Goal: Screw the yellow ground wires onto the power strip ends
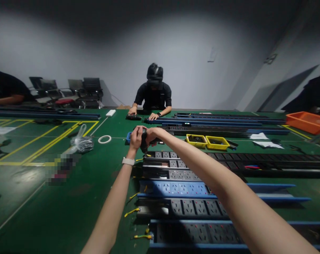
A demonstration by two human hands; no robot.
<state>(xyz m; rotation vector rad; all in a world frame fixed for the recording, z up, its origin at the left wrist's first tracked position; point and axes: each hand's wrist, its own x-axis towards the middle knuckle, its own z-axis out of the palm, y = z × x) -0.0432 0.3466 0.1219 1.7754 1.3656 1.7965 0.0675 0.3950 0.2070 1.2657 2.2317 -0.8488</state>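
Note:
Both my hands are raised over the far ends of the power strips, close together. My left hand (136, 137) is closed against a black object (144, 141) that looks like a power drill, mostly hidden by my fingers. Bent at the wrist, my right hand (152, 134) wraps the same object from the right. Below them lie several rows of socket power strips, among them a blue-cased strip (175, 188) and a black one (187, 207). Yellow-green wire ends (132, 212) stick out on their left. A small blue bin (128, 138) shows partly behind my left hand.
Two yellow bins (217, 143) with dark parts stand right of my hands, and an orange crate (306, 121) is at far right. A tape roll (104, 139) and a plastic bag (82, 143) lie left. Opposite, a co-worker (154, 93) has one hand on a drill (133, 117).

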